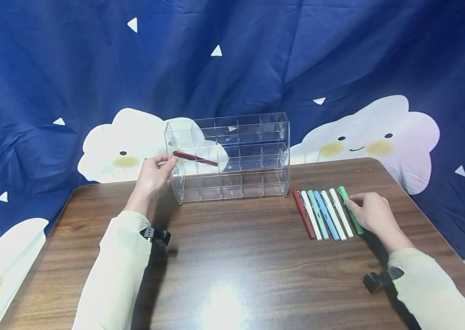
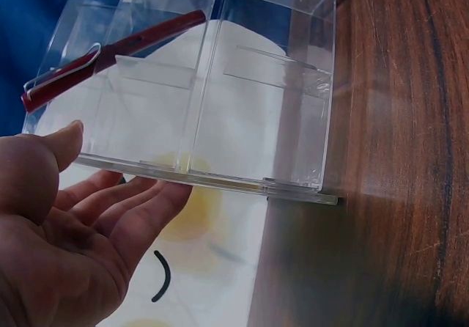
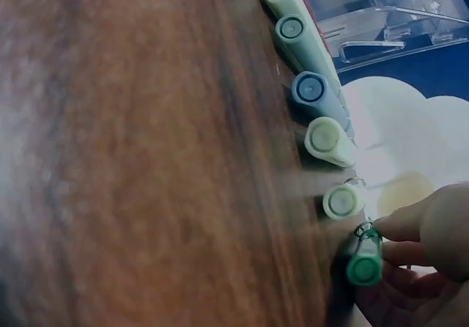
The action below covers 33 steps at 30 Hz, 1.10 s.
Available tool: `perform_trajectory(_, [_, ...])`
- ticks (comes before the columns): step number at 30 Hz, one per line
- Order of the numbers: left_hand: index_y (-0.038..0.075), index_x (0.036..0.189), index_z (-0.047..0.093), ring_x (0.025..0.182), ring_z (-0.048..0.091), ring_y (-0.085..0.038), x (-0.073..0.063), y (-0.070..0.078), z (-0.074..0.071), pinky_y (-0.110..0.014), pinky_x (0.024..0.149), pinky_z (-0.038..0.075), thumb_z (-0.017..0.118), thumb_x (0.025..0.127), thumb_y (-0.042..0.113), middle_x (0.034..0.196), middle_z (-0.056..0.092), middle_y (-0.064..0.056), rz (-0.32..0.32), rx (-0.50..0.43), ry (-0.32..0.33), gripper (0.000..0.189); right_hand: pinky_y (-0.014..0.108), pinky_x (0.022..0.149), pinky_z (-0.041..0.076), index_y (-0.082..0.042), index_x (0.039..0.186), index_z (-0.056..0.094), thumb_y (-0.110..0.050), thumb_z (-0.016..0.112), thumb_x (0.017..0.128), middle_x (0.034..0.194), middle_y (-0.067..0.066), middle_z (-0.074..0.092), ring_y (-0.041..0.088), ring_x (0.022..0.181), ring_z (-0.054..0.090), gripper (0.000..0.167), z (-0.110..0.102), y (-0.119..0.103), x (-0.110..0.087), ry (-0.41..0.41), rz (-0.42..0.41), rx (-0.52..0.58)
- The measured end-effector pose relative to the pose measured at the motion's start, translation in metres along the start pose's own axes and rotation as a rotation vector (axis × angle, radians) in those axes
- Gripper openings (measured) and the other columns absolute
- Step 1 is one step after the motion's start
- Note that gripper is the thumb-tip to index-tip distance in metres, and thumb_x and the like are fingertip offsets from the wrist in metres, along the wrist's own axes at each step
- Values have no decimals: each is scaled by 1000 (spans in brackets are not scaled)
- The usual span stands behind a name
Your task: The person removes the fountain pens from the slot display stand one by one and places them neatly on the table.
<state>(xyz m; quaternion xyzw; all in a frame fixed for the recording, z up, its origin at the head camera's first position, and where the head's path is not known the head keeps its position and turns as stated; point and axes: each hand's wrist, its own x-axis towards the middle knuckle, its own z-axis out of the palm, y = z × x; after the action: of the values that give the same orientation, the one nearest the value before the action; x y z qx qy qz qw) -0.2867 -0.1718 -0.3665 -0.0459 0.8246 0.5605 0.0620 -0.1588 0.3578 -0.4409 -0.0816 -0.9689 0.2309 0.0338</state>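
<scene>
A clear acrylic organizer (image 1: pixel 232 176) with tiered compartments stands at the back of the table. My left hand (image 1: pixel 156 176) holds its left side, thumb at the front edge and fingertips against the outer wall (image 2: pixel 172 174). A dark red pen (image 1: pixel 195 158) with a metal clip lies slanted in the organizer, its capped end close to the left thumb. At the right, my right hand (image 1: pixel 373 211) pinches a green pen (image 1: pixel 351 211) between thumb and fingers near its clip. That green pen (image 3: pixel 365 265) lies at the right end of a row of pens.
Left of the green pen lie white pens (image 1: pixel 341 213), a blue pen (image 1: pixel 326 215), a teal pen (image 1: pixel 318 215) and a red pen (image 1: pixel 304 215), side by side on the wooden table (image 1: pixel 257 256). A blue curtain (image 1: pixel 253 59) with clouds hangs behind the table.
</scene>
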Motion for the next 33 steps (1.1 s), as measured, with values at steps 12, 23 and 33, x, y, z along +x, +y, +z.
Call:
perform_trajectory(12, [-1, 156, 51, 143, 61, -38, 1, 1, 2, -50, 116, 57, 59, 113, 35, 156, 58, -27, 9, -11, 7, 56, 76, 106, 47, 16, 125, 69, -21, 61, 110, 124, 41, 69, 65, 122, 59, 41, 1, 1, -6, 83, -73, -9])
perform_trajectory(23, [0, 155, 52, 140, 63, -39, -1, -1, 1, -49, 115, 58, 59, 113, 36, 155, 59, -26, -10, 5, 20, 56, 52, 80, 54, 8, 122, 74, -17, 61, 107, 112, 34, 75, 49, 94, 71, 32, -3, -9, -14, 290, -163, 104])
perform_trajectory(33, [-2, 155, 52, 140, 63, -39, -1, -1, 1, -49, 115, 58, 59, 113, 35, 155, 59, -27, 3, -5, 12, 56, 16, 73, 43, 3, 126, 75, -15, 64, 107, 115, 29, 76, 32, 93, 70, 28, -3, -31, -21, 339, -198, 183])
